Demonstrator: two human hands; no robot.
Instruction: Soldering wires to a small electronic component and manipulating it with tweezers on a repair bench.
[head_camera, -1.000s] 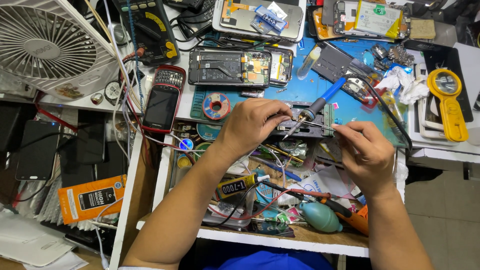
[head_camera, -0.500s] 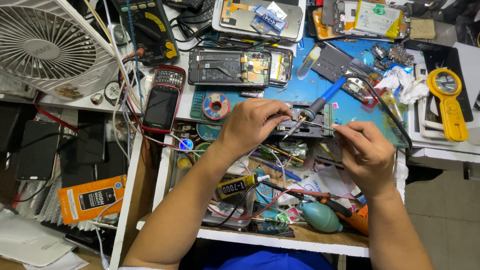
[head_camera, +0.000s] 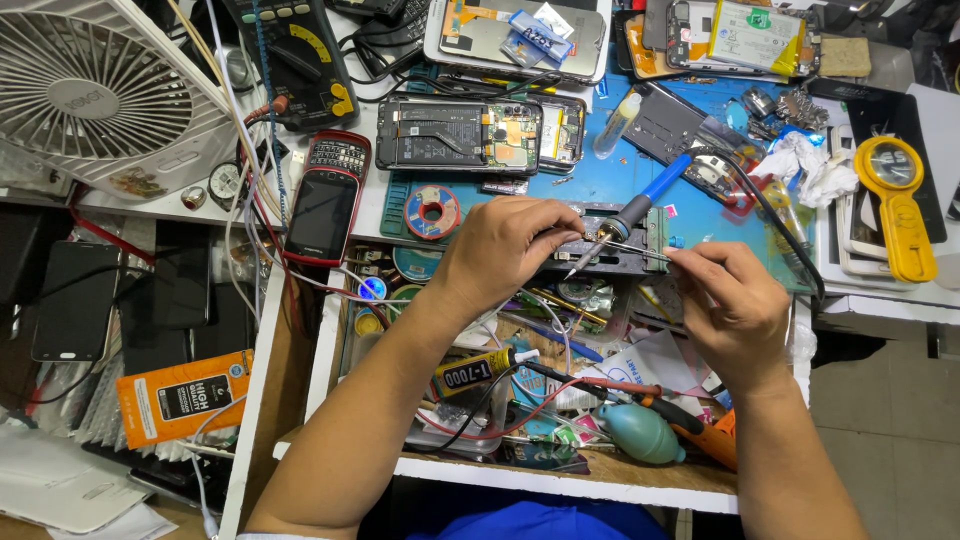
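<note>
My left hand (head_camera: 505, 250) reaches over the black clamp fixture (head_camera: 640, 262) at the front of the blue mat (head_camera: 600, 180). Its fingers are closed around the front of a blue-handled soldering iron (head_camera: 645, 200). The iron's tip points down and left beside my fingertips, and its black cable loops off to the right. My right hand (head_camera: 735, 305) is just right of the fixture and pinches a thin metal wire (head_camera: 635, 247) that runs left to the iron's tip. What lies in the fixture under the tip is hidden.
An opened phone (head_camera: 470, 135), a solder reel (head_camera: 432, 212) and a small bottle (head_camera: 615, 125) lie on the mat. A white fan (head_camera: 100, 95), a multimeter (head_camera: 300, 55) and a red phone (head_camera: 325, 200) sit to the left. The open drawer holds a glue tube (head_camera: 480, 370) and a teal blower (head_camera: 640, 432). A yellow magnifier (head_camera: 895, 200) lies at the right.
</note>
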